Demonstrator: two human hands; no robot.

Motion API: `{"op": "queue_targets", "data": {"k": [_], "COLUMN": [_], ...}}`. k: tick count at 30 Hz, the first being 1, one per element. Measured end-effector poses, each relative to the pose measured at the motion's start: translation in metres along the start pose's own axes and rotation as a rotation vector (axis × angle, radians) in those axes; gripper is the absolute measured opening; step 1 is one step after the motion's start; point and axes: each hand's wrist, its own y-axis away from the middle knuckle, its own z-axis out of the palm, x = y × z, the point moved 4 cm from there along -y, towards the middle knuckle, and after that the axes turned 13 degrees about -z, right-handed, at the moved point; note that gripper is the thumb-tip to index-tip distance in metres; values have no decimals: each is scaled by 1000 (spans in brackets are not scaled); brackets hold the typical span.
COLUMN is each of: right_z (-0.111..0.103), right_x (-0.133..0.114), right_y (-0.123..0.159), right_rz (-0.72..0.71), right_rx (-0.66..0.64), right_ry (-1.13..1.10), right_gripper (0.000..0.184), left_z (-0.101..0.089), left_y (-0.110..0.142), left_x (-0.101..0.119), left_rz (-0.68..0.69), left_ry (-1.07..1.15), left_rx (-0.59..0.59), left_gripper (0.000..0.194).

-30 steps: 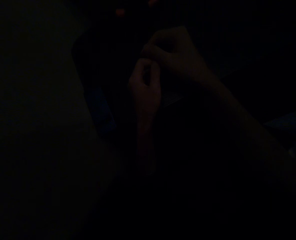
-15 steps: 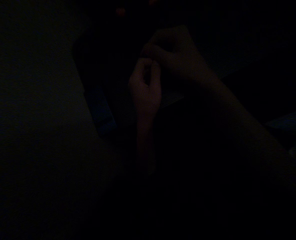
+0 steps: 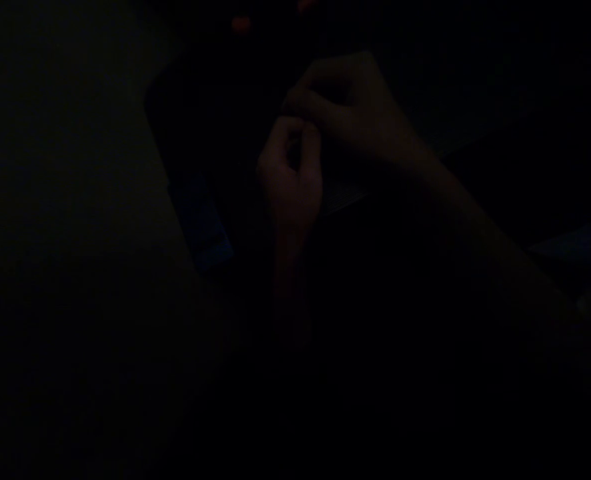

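The picture is very dark. My left hand (image 3: 291, 177) rises from below at the centre, its fingers curled in and pinched together. My right hand (image 3: 352, 107) comes in from the lower right, fingers also bent, its fingertips touching those of the left hand. Whatever sits between the fingertips is too small and too dark to name. Both hands hover over a dark flat surface (image 3: 215, 120).
A faint blue object (image 3: 202, 227) lies left of my left hand. A paler surface (image 3: 65, 200) fills the left side. Two small reddish spots (image 3: 240, 25) glow at the top edge. Another bluish shape (image 3: 580, 240) shows at the far right.
The hands hold almost the same pose; only the brightness flickers slightly.
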Motion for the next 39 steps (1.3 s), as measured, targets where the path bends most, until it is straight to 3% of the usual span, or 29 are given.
{"op": "queue_targets", "data": {"k": [12,22,29,39], "right_z": [1,1,1,2], "right_x": [-5,-2,-2,0], "right_y": [1,1,0,1], "right_rz": [-16,-5,83,33], "right_rx": [26,3,-29,-15], "right_ry": [-32,-44,-83,-60], "right_gripper": [19,19,14,17], "left_z": [0,-1,-2,-1], "left_y": [1,2,4,4], "left_x": [-6,-3,-1,1], "left_rz": [-59,-114,-107,-98], "left_ry": [-86,-69,-118,-111], "left_rx": [-18,-20,4,29], "left_gripper": [43,27,24,22]}}
